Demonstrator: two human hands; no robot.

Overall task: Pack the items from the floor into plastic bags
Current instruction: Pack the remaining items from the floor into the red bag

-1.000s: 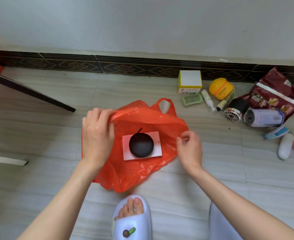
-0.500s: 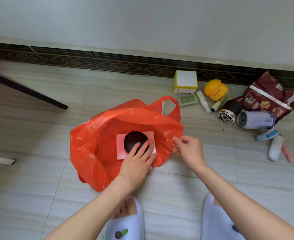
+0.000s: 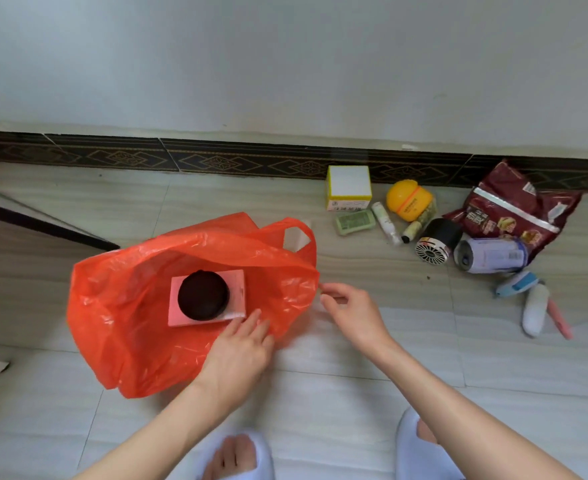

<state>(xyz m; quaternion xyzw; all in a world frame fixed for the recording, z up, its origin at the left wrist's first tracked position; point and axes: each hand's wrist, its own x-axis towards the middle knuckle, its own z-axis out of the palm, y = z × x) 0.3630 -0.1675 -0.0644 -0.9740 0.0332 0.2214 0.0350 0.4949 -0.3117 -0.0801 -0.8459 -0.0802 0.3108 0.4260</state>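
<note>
An open orange plastic bag (image 3: pixel 119 327) lies on the tiled floor (image 3: pixel 355 375), holding a round black case (image 3: pixel 203 295) on a pink flat box (image 3: pixel 239 289). The left hand (image 3: pixel 240 351) rests flat-fingered on the bag's near edge; the right hand (image 3: pixel 349 311) hovers beside it, fingers loosely curled, holding nothing.

A thin, glossy, crinkled orange plastic bag (image 3: pixel 119 306) lies at centre-left on smooth, faintly streaked floor tiles (image 3: pixel 389 341), with a shiny foil snack packet (image 3: pixel 514 209) at right.
</note>
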